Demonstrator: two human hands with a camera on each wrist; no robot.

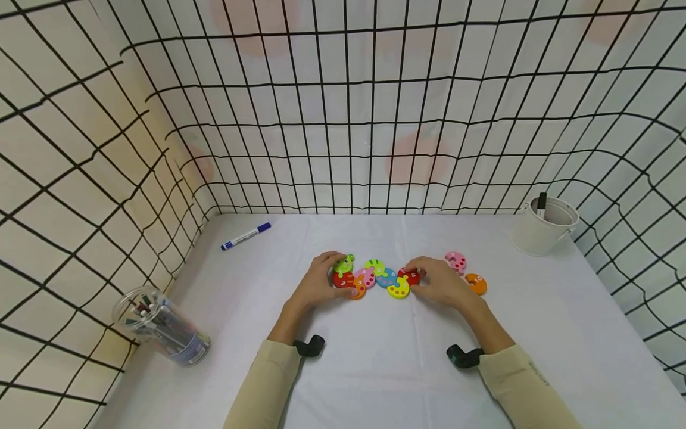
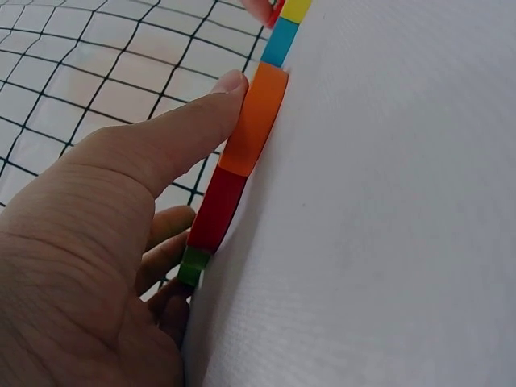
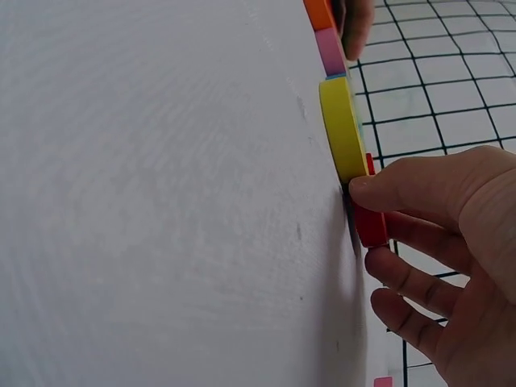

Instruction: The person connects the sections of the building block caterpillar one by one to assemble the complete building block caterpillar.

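A wavy row of joined flat number puzzle pieces lies on the white table, shaped like a caterpillar with a smiling green head (image 1: 344, 264) at its left end. My left hand (image 1: 311, 285) spans that end, its thumb against the orange piece (image 2: 256, 121) and its fingers around by the head, beyond the red piece (image 2: 218, 208). At the other end my right hand (image 1: 443, 285) pinches a red piece (image 3: 371, 226), which touches the yellow piece (image 3: 343, 129). Pink, green and blue pieces (image 1: 386, 277) sit between. Fingers partly hide both ends.
Right of the right hand lie a loose pink piece (image 1: 457, 261) and an orange piece marked 10 (image 1: 477, 284). A blue-capped marker (image 1: 245, 236) lies back left; a clear jar of pens (image 1: 184, 345) leans left. A white bucket (image 1: 536, 235) stands back right. Black wire grid (image 1: 375, 125) encloses the table.
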